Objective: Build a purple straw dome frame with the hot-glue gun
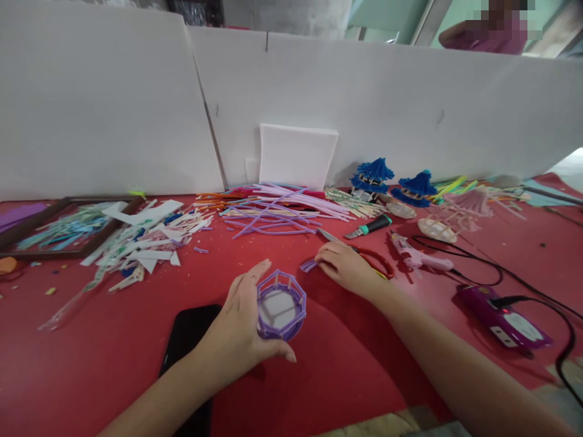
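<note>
My left hand (241, 321) grips a small eight-sided purple frame (304, 297) from its left side, thumb below and fingers above. The frame has short upright posts and a pale round base, and looks made of pipe cleaners. Farther right, my right hand (344, 265) rests at the table with its fingertips closed on short purple pipe-cleaner pieces (308, 266). Beneath and behind that hand lie scissors (382, 262) with red handles, partly hidden. Long purple pipe cleaners (282, 212) lie in a loose pile beyond both hands.
A black phone (189, 334) lies partly under my left forearm. Rightward are a utility knife (371, 226), a pink glue gun (419, 255), and a purple power box (503, 321) with cables. Blue-roofed models (373, 176) stand behind. White scraps (155, 249) lie left; a person (492, 33) is beyond the partition.
</note>
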